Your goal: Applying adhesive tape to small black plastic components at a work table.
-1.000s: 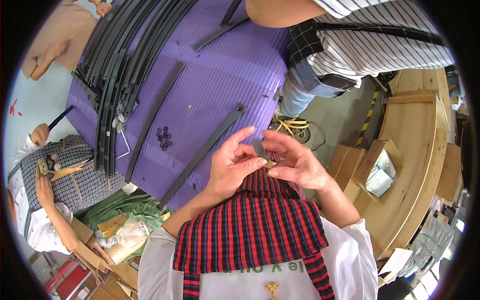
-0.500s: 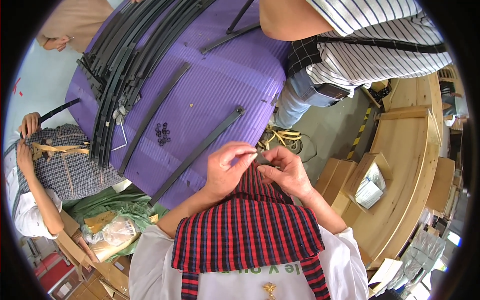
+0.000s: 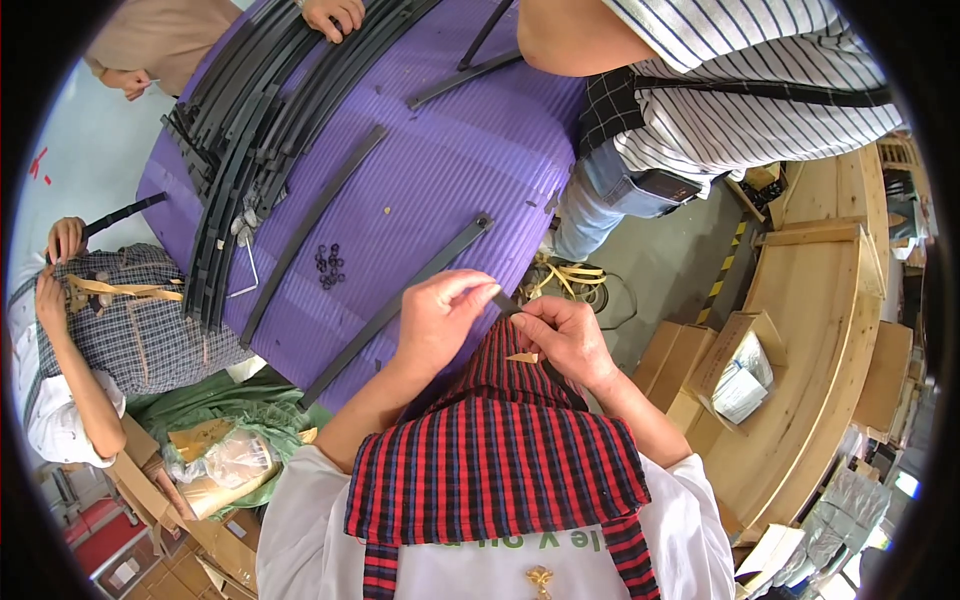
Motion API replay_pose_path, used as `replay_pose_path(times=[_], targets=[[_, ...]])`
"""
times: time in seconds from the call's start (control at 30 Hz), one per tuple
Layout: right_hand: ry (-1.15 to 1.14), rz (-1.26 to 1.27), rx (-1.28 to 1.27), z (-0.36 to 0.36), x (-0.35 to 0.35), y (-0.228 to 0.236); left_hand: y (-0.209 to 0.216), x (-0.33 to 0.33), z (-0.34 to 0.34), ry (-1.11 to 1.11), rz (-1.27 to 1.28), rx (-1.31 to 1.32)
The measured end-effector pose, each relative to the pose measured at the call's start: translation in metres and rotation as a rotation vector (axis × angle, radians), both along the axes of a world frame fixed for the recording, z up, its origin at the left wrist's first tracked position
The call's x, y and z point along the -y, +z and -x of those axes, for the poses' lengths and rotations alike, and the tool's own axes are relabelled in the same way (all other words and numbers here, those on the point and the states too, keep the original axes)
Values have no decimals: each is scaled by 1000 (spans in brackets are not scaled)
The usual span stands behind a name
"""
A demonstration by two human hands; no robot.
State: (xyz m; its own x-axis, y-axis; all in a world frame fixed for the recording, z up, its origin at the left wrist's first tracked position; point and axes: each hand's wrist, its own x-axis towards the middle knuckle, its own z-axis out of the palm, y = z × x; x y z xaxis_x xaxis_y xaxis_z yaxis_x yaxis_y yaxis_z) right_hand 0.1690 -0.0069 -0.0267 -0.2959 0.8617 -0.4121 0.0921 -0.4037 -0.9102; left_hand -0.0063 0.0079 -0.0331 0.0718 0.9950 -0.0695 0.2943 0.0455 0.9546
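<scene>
Hands lifted slightly; both grips pinch small dark piece [image 3: 505, 301], black strip [image 3: 400, 305] beside.

Single head view, fisheye, looking steeply down from wearer's head. Own chest at 6 o'clock, close; left hand [image 3: 440, 318] and right hand [image 3: 568, 338] near centre. Purple table [image 3: 450, 170] stretches to 11 o'clock, farther off. Rim dark, edges bent. No second view.

A small dark piece [image 3: 507, 302], thin and short, sits pinched between the fingertips of both hands above the red-and-black checked cloth [image 3: 500, 440]; its shape is too small to tell.
</scene>
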Motion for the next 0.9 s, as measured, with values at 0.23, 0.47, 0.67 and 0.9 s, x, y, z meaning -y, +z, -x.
replay_pose_path(times=[0.23, 0.47, 0.67, 0.9], targets=[[-23, 38, 29, 1, -9, -9, -3, -18, 8, 7, 285, 336], [-22, 43, 23, 2, -16, -20, -45, -41, 21, 31, -70, -68], [-22, 104, 42, -1, -17, -27, -67, -69, 12, -2, -208, -218], [-39, 141, 36, -5, -15, -31, -79, -76, 6, 16, -295, -318]])
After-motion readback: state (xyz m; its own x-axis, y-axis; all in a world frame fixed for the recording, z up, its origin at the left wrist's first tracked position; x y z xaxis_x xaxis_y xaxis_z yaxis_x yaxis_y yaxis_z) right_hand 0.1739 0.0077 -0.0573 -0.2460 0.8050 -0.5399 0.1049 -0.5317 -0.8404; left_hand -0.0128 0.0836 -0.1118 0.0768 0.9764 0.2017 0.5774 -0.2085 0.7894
